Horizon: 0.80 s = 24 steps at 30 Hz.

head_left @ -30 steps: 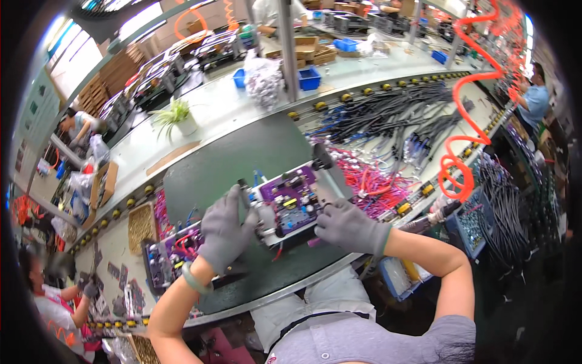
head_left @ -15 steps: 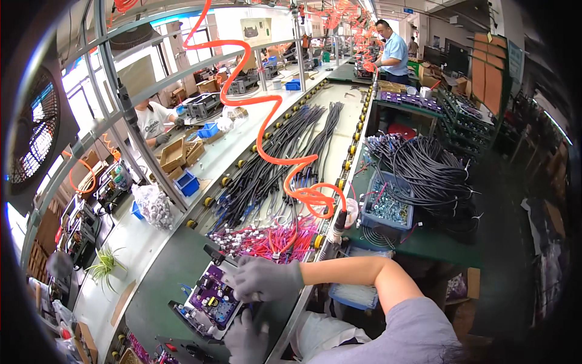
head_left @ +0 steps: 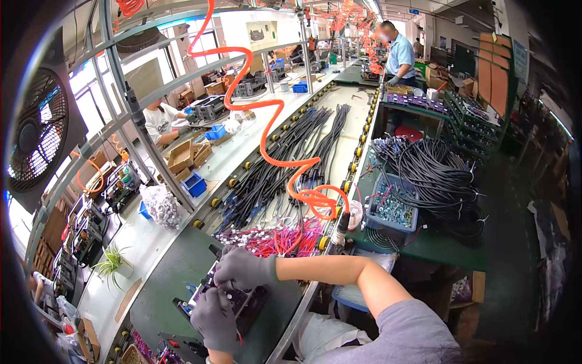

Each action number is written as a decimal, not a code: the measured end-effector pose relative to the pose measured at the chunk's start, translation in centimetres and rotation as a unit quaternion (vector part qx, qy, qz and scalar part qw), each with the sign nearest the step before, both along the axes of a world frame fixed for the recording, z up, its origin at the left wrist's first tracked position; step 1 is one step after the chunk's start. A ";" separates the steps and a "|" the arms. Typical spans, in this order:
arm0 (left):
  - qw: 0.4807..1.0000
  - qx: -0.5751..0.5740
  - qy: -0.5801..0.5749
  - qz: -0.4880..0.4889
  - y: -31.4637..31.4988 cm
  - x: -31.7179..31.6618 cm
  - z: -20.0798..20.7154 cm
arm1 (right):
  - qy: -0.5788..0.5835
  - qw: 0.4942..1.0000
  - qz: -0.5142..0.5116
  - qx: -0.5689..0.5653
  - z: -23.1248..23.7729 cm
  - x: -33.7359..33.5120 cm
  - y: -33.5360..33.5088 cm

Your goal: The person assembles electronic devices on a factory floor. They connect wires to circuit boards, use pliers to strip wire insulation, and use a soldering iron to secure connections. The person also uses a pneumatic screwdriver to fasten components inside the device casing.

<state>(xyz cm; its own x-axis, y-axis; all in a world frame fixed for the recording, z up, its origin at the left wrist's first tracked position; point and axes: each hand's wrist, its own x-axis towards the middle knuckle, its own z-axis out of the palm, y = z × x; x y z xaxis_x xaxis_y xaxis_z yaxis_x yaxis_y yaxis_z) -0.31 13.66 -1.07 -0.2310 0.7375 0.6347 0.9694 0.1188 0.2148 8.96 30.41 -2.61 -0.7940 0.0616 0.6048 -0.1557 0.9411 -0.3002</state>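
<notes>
A device chassis with black end panels (head_left: 180, 308) lies on the dark green work surface, a purple circuit board (head_left: 195, 296) inside it. Over the board's upper part is my right hand (head_left: 245, 269), in a grey glove, its fingers bent and pressed together. My left hand (head_left: 215, 321), gloved alike, is closed just below it, fingertips at the board. Whatever they pinch is too small or hidden to name. Most of the board is covered by both hands. A short red wire end (head_left: 239, 337) shows beside my left hand.
Pink and red wires (head_left: 285, 236) and black cables (head_left: 285, 164) lie ahead on the line. An orange coiled hose (head_left: 267, 136) hangs above. At right are a blue bin of small metal parts (head_left: 393, 209) and a black cable pile (head_left: 433, 170). A co-worker (head_left: 400, 57) stands far ahead.
My left hand has risen from beside the chassis onto the board. My right hand has moved left over it, and both hands now meet there. The view has shifted slightly.
</notes>
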 end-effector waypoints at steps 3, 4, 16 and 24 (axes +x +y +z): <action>0.997 0.045 -0.051 -0.028 1.1 0.0 0.1 | 0.005 1.000 -0.014 -0.008 -0.8 0.0 -0.1; 0.994 0.053 -0.082 -0.045 1.2 0.1 -0.1 | 0.002 1.000 -0.019 -0.021 -1.3 0.3 -0.1; 0.995 0.037 0.002 -0.089 1.2 -1.4 -0.2 | -0.024 0.999 0.036 -0.029 -1.6 0.4 1.1; 0.991 0.102 -0.061 -0.066 0.7 -2.0 0.3 | -0.032 0.995 0.038 -0.089 0.3 0.6 0.0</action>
<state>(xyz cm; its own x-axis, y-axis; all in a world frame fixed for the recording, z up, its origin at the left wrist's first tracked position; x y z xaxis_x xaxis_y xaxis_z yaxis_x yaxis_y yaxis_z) -2.34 14.32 -0.74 -0.2243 0.6260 0.7469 0.9392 -0.0655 0.3370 9.57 30.37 -2.30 -0.8371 0.1020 0.5375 -0.1995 0.8580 -0.4734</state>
